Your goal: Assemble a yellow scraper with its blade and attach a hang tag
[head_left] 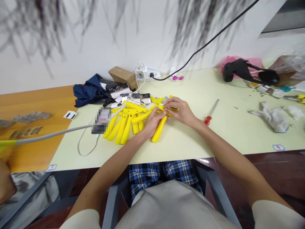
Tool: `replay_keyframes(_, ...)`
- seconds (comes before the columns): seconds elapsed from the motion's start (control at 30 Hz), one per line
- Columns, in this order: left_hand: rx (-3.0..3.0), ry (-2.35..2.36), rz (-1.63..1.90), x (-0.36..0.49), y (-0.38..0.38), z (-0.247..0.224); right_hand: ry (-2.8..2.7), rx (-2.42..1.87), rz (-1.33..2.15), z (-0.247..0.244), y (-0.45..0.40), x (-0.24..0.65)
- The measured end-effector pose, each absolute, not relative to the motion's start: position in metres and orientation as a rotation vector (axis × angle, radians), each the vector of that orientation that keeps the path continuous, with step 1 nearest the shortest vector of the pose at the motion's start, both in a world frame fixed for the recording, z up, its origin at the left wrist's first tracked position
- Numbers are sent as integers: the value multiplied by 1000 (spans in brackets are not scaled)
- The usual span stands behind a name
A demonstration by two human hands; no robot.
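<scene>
A yellow plastic scraper is held between both my hands over the table, its handle slanting down toward the front edge. My left hand grips it just below the head, fingers closed. Around the head, the fingers of my right hand are bent and pressed together; they partly cover it, and any small part there cannot be made out. Close by on the left lies a pile of yellow scrapers, handles mostly pointing forward. Right of my hands rests a screwdriver with a red handle.
Behind the pile are printed boxes, a brown carton, a dark blue cloth bundle and a power strip. A black cable hangs across. White gloves lie right. Another person's arm shows at far left.
</scene>
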State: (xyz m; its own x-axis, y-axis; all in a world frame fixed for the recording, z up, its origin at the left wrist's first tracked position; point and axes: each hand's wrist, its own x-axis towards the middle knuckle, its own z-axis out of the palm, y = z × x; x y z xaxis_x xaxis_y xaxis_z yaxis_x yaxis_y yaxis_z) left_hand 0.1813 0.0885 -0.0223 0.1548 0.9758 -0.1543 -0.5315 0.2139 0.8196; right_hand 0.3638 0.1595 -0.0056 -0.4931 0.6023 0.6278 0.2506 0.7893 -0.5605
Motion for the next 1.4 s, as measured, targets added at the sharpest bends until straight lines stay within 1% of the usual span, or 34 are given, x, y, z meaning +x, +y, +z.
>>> replay_keyframes(0.33,766,786,1215,181,85,-22,-2058,-760,493,-2,149,358)
replay_keyframes(0.53,780,802,1207,181,86,-24,-2103,-807,547,5,152,366)
replay_keyframes(0.67,792,803,1203,182,85,-21,-2091,-831,635,12,152,369)
replay_keyframes(1.0,867,794,1202,180,84,-25,-1931,-897,1009,15,155,372)
replay_keyframes(1.2,878,796,1217,179,85,-24,-1801,-957,1091,7,154,365)
replay_keyframes(1.4,883,815,1208,177,83,-18,-1703,-979,1066,4,150,356)
